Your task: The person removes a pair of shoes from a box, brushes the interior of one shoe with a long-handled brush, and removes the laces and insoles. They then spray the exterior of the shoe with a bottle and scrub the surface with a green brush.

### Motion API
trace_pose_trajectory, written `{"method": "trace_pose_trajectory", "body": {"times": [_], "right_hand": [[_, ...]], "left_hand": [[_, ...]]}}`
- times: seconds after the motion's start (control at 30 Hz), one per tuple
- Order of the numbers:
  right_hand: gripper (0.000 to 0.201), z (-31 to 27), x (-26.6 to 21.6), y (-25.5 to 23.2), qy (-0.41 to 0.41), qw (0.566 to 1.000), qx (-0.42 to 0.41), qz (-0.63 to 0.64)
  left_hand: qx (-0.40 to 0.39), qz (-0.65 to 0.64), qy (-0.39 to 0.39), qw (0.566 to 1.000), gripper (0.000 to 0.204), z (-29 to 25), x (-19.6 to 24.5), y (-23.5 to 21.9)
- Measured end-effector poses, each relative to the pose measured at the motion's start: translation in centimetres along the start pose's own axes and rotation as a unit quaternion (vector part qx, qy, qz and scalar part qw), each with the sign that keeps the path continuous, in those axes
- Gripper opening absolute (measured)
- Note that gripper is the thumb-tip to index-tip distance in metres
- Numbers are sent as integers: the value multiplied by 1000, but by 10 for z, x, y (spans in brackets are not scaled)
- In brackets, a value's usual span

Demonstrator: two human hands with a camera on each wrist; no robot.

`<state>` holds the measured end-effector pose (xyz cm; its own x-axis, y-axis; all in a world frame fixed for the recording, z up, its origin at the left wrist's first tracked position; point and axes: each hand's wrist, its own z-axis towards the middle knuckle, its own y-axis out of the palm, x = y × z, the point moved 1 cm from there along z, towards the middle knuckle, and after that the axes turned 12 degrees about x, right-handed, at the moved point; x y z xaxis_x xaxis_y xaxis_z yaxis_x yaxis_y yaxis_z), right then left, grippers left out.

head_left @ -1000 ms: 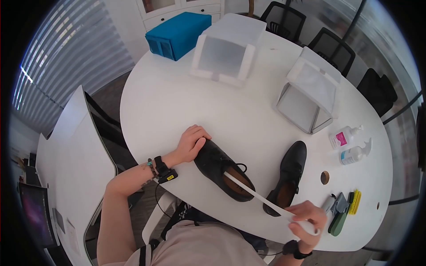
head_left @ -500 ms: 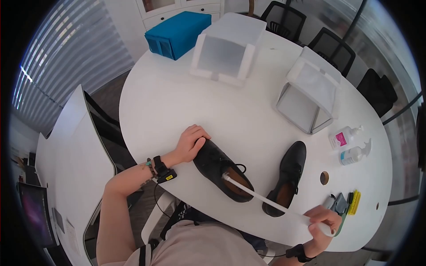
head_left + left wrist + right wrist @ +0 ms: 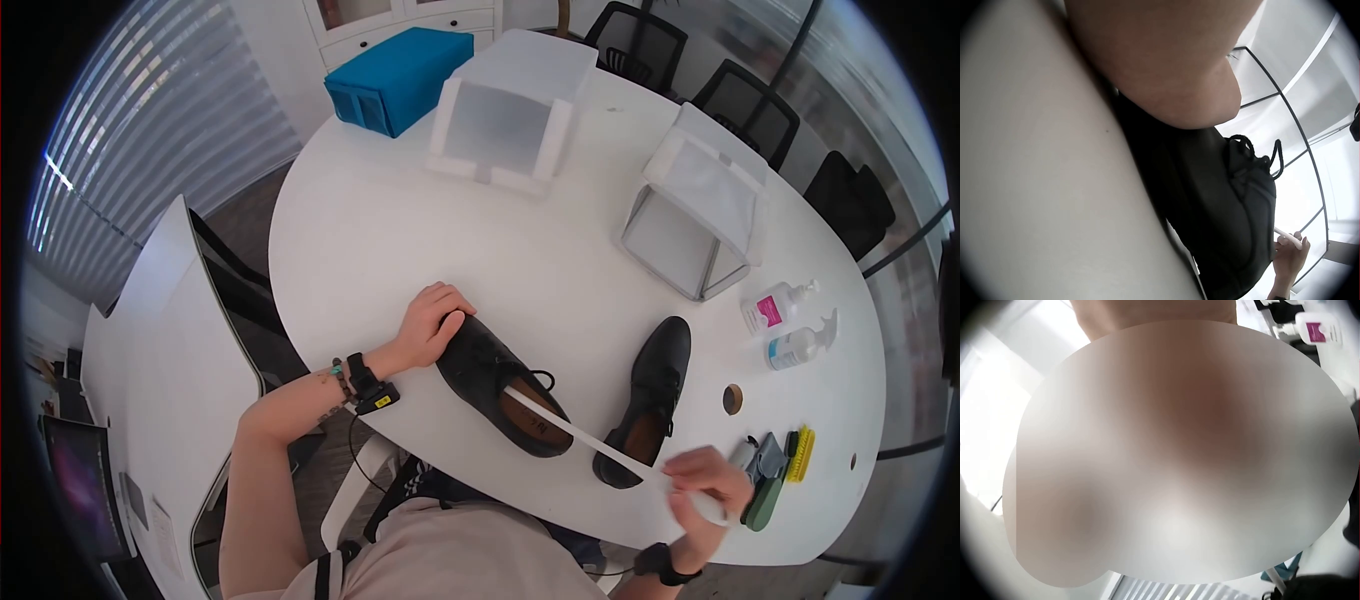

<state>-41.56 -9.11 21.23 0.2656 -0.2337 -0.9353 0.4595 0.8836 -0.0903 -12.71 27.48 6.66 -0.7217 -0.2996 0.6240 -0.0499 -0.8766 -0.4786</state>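
A black lace-up shoe [image 3: 480, 375] lies near the table's front edge, its toe under the left hand [image 3: 432, 325], whose fingers curl over it. In the left wrist view the same hand [image 3: 1172, 69] covers the toe of the shoe [image 3: 1210, 194]. The right hand [image 3: 708, 500] grips one end of a long white stick [image 3: 590, 440]; the other end goes into the shoe's opening. The stick crosses above the heel of a second black shoe [image 3: 660, 375]. A large blur hides most of the right wrist view.
Two clear boxes [image 3: 520, 65] [image 3: 700, 190] and a blue case [image 3: 400, 80] stand farther back. To the right are two pump bottles [image 3: 768, 310] [image 3: 795, 350], a yellow brush [image 3: 801, 455] and a green-handled brush [image 3: 763, 505]. The table has a round hole [image 3: 733, 400].
The right hand moved outward to the right with the stick, then partly back towards the shoe. The stick's inner end shifted within the shoe opening. The left hand stayed on the toe.
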Motion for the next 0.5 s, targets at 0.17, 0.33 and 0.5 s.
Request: {"method": "trace_pose_trajectory", "body": {"times": [0.17, 0.33, 0.5], "right_hand": [[17, -6, 12, 53, -6, 999, -31, -39], [20, 8, -25, -6, -132, 985, -59, -98], [21, -2, 5, 51, -90, 991, -61, -73]], "left_hand": [[5, -5, -8, 1000, 26, 0, 0, -1], [-4, -6, 5, 1000, 25, 0, -1, 0], [-1, -3, 2, 1000, 26, 0, 2, -1]]}}
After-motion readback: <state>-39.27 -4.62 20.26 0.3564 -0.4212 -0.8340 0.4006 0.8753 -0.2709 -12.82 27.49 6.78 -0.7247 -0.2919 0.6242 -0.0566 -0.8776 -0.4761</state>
